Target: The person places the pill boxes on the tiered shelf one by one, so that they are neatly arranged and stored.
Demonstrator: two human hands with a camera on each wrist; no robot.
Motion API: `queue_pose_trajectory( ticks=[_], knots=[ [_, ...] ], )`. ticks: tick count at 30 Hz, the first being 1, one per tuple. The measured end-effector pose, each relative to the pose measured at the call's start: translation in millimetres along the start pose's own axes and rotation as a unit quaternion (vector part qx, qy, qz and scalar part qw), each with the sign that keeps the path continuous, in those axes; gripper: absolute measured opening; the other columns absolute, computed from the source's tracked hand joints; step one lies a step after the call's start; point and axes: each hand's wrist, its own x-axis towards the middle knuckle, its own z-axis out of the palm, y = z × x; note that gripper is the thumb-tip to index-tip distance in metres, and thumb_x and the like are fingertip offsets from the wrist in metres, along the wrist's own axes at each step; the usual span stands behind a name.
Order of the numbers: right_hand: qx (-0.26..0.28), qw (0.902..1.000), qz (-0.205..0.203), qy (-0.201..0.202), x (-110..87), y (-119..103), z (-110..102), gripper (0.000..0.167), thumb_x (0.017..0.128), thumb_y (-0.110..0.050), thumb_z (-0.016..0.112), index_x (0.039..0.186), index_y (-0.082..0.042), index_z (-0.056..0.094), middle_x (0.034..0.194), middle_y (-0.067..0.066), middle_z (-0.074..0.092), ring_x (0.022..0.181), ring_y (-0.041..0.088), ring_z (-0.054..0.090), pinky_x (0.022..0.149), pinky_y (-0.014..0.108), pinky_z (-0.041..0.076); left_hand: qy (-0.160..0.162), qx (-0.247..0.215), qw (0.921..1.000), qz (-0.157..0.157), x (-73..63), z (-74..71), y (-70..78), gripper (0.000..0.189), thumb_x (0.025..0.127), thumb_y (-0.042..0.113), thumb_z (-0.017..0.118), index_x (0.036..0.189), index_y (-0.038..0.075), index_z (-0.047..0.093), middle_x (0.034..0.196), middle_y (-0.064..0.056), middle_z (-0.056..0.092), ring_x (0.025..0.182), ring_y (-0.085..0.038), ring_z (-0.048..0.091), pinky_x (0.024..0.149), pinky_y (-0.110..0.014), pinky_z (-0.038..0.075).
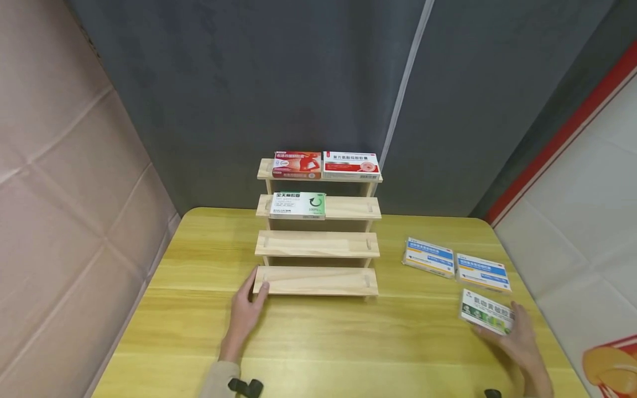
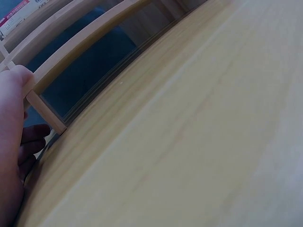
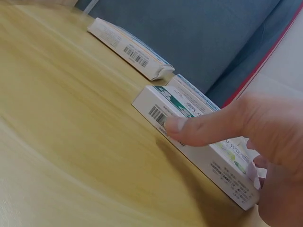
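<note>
A four-step wooden display rack stands on the table. My left hand grips the left end of its lowest step, thumb on top, the other fingers lower down by the leg in the left wrist view. At the right, my right hand holds a white and green medicine box between thumb and fingers. In the right wrist view the thumb lies on the barcode side of this box, and its near end is tilted towards the hand. The other fingers are mostly hidden behind the box.
Two blue and white medicine boxes lie just beyond the held one. On the rack's top step are a red box and a red-and-white box; a green-and-white box sits on the step below. A grey partition rises behind the table.
</note>
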Motion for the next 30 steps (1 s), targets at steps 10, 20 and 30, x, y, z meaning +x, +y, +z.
queue_pose_trajectory(
  ticks=[10,20,30],
  knots=[
    [0.025,0.9995,0.015,0.013,-2.8,17,-2,0.103,0.075,-0.008,0.088,0.148,0.02,0.021,0.12,0.036,0.048,0.081,-0.016,0.038,0.068,0.006,0.035,-0.005,0.0,1.0,-0.006,-0.7,-0.8,-0.7,0.062,0.104,0.039,0.057,0.157,0.014,0.038,0.16,-0.009,0.041,0.149,-0.034,0.038,0.125,-0.05,0.03],
    [0.059,0.9962,0.063,-0.012,-7.2,18,-4,0.107,0.088,-0.015,0.078,0.155,0.015,0.001,0.15,0.049,0.021,0.138,0.063,0.021,0.124,0.069,0.0,-0.001,0.005,1.0,-0.009,0.3,-0.2,-1.3,0.062,0.104,0.04,0.057,0.157,0.015,0.038,0.16,-0.009,0.041,0.149,-0.034,0.038,0.125,-0.051,0.03],
    [0.11,0.9825,0.15,-0.003,-10.7,18,-2,0.109,0.087,-0.031,0.082,0.162,-0.006,0.005,0.166,0.029,0.01,0.154,0.047,0.006,0.128,0.06,0.0,0.003,0.011,0.9999,-0.002,1.4,0.1,-3.2,0.06,0.104,0.035,0.058,0.157,0.014,0.038,0.16,-0.012,0.041,0.148,-0.037,0.039,0.123,-0.054,0.031]
  ],
)
